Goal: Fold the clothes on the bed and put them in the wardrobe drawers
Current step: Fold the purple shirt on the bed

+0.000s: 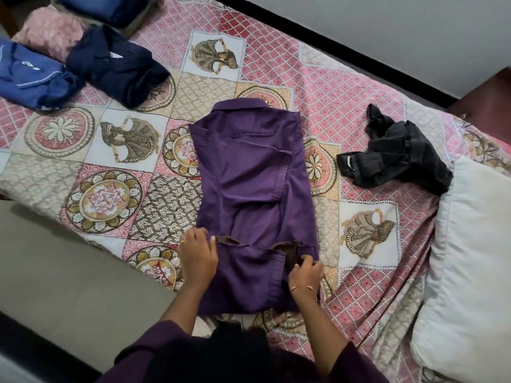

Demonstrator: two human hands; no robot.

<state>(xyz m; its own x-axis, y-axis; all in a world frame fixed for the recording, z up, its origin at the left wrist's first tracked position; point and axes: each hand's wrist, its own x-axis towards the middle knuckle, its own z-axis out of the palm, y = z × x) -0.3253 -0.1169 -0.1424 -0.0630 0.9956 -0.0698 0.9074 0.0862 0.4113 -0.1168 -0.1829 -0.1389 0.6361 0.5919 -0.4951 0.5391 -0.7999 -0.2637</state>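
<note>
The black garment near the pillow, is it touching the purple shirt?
Apart. The head view shows the black garment lying right of the purple shirt, with a strip of patterned bedspread plainly visible between them.

No words, numbers or brand names can be read anywhere here. The folded blue cotton garment point(30, 74) at the far left of the bed carries a small white printed mark, too blurred to make out as letters or a logo.

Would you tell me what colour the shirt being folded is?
Purple: the shirt shows plainly in the head view, with both hands at its lower part.
</note>
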